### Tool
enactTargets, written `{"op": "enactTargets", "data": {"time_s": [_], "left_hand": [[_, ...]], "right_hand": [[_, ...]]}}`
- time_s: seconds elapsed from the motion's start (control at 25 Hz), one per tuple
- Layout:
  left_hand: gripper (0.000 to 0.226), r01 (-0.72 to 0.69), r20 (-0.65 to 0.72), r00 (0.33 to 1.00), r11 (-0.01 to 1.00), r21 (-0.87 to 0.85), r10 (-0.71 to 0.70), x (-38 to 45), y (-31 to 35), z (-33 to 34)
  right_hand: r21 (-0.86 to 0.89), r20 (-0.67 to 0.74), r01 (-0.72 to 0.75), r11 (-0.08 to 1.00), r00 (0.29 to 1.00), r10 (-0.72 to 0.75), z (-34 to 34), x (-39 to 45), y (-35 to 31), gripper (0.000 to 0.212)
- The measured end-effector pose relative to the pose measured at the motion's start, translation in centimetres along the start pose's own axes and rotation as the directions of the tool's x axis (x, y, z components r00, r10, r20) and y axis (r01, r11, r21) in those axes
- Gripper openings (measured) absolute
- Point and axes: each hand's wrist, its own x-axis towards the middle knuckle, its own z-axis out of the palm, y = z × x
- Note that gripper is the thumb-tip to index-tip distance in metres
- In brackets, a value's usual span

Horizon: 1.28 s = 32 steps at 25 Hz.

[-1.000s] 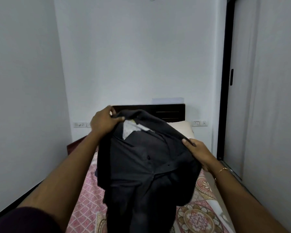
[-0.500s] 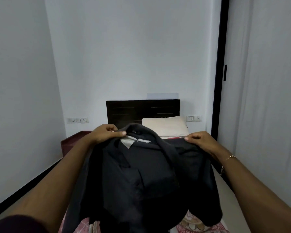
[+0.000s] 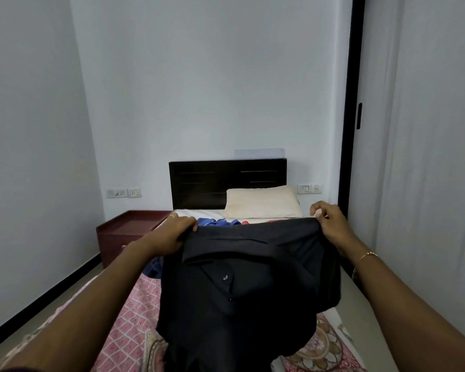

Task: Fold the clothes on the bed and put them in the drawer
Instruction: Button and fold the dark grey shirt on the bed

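A black buttoned shirt [image 3: 242, 285] hangs spread in front of me above the bed [image 3: 134, 326]. My left hand [image 3: 172, 234] grips its upper left corner. My right hand [image 3: 330, 224] pinches the upper right corner, with some fingers lifted off the cloth. The shirt's top edge is stretched flat between both hands and its lower part drapes down over the patterned pink bedspread. Behind the shirt, blue and red clothes [image 3: 220, 222] lie on the bed, partly hidden. A dark red drawer unit [image 3: 126, 232] stands left of the bed.
A cream pillow [image 3: 262, 201] leans at the dark headboard [image 3: 199, 183]. White walls close in on the left and back. On the right are a pale sliding wardrobe door [image 3: 427, 157] and its black frame [image 3: 350, 116]. Floor strips run along both sides of the bed.
The shirt has been turned and pulled flat, so the collar and white label no longer show. Both hands have moved apart to its top corners, and the clothes behind it are now visible.
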Motion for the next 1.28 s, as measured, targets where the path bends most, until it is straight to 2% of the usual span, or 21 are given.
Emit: {"op": "enactTargets", "data": {"time_s": [0.04, 0.08, 0.12, 0.16, 0.2, 0.24, 0.32, 0.36, 0.44, 0.52, 0.64, 0.68, 0.72, 0.8, 0.84, 0.88, 0.92, 1.0, 1.08, 1.16, 1.28], "left_hand": [[0.02, 0.028, -0.056, 0.998, 0.994, -0.105, -0.034, -0.2, 0.0, -0.6], [0.012, 0.038, -0.11, 0.992, 0.977, -0.209, -0.062, -0.4, -0.3, -0.9], [0.019, 0.091, -0.132, 0.982, 0.949, -0.303, -0.136, -0.5, -0.5, -1.3], [0.023, 0.128, -0.139, 0.971, 0.913, -0.388, -0.196, -0.5, -0.8, -1.4], [0.02, 0.173, -0.124, 0.96, 0.877, -0.448, -0.253, -0.5, -0.9, -1.5], [0.017, 0.207, -0.116, 0.95, 0.862, -0.463, -0.291, -0.3, -0.9, -1.6], [0.019, 0.223, -0.161, 0.936, 0.882, -0.415, -0.312, -0.1, -0.7, -1.6], [0.021, 0.221, -0.197, 0.927, 0.889, -0.4, -0.318, 0.0, -0.7, -1.6], [0.023, 0.225, -0.292, 0.881, 0.873, -0.432, -0.372, 0.0, -0.7, -1.7], [0.024, 0.256, -0.351, 0.797, 0.801, -0.54, -0.491, 0.1, -0.5, -2.0], [0.023, 0.198, -0.448, 0.678, 0.732, -0.653, -0.583, 0.8, 1.1, -2.7], [0.023, 0.178, -0.457, 0.665, 0.719, -0.672, -0.591, 1.1, 1.9, -2.9], [0.023, 0.179, -0.463, 0.688, 0.749, -0.637, -0.558, 1.4, 2.3, -3.3], [0.026, 0.22, -0.413, 0.832, 0.903, -0.369, -0.371, 1.4, 2.5, -3.8], [0.032, 0.218, -0.363, 0.884, 0.947, -0.238, -0.294, 1.2, 2.5, -3.9], [0.039, 0.196, -0.351, 0.904, 0.967, -0.162, -0.242, 1.0, 2.5, -4.0], [0.045, 0.171, -0.389, 0.896, 0.976, -0.136, -0.211, 0.9, 2.8, -4.0], [0.045, 0.187, -0.539, 0.808, 0.971, -0.147, -0.237, 1.0, 4.0, -4.1], [0.036, 0.198, -0.677, 0.634, 0.925, -0.324, -0.373, 1.8, 6.0, -5.2], [0.03, 0.093, -0.725, 0.469, 0.844, -0.528, -0.505, 3.0, 8.0, -7.2], [0.025, -0.084, -0.767, 0.273, 0.78, -0.62, -0.581, 4.4, 10.6, -11.7]], "right_hand": [[0.008, 0.044, 0.015, 1.0, 0.999, -0.015, -0.1, -0.1, -0.1, 0.039], [0.012, 0.08, 0.019, 1.0, 0.997, -0.02, -0.2, -0.5, -0.5, 0.035], [-0.038, 0.106, 0.044, 0.998, 0.994, -0.04, -0.2, -0.8, -0.6, 0.024], [-0.165, 0.15, 0.097, 0.982, 0.986, -0.073, -0.3, -1.0, -0.6, 0.011], [-0.359, 0.206, 0.181, 0.916, 0.972, -0.111, -0.4, -1.0, -0.4, 0.01], [-0.521, 0.275, 0.284, 0.805, 0.949, -0.157, -0.4, -1.1, -0.3, 0.02], [-0.645, 0.348, 0.428, 0.633, 0.902, -0.256, 0.3, -1.0, -0.2, 0.024], [-0.649, 0.352, 0.431, 0.627, 0.901, -0.255, 0.6, -0.9, -0.4, 0.023], [-0.633, 0.319, 0.327, 0.702, 0.936, -0.148, 1.1, -0.4, -0.8, 0.026], [-0.607, 0.241, 0.182, 0.774, 0.97, -0.038, 1.1, 0.2, -1.4, 0.03], [-0.394, -0.052, 0.048, 0.918, 0.996, -0.074, 1.1, 1.2, -3.2, 0.034], [-0.317, -0.141, 0.004, 0.948, 0.989, -0.052, 1.1, 1.4, -4.0, 0.034], [-0.268, -0.201, -0.046, 0.962, 0.979, -0.01, 1.1, 1.7, -4.7, 0.033], [-0.227, -0.243, -0.157, 0.961, 0.965, 0.1, 0.7, 2.1, -5.7, 0.036], [-0.215, -0.255, -0.188, 0.958, 0.958, 0.13, 0.4, 2.2, -5.9, 0.037], [-0.2, -0.275, -0.189, 0.961, 0.952, 0.13, 0.0, 2.2, -6.0, 0.037], [-0.171, -0.295, -0.179, 0.969, 0.947, 0.123, -0.3, 2.2, -6.2, 0.036], [-0.074, -0.34, -0.151, 0.986, 0.933, 0.117, -0.8, 2.1, -6.9, 0.037], [0.061, -0.372, -0.089, 0.994, 0.922, 0.105, -0.7, 1.9, -8.9, 0.038], [0.196, -0.4, 0.008, 0.981, 0.914, 0.073, -0.7, 2.0, -11.6, 0.038], [0.256, -0.555, 0.208, 0.944, 0.831, -0.032, -2.2, 2.0, -16.6, 0.038]]}}
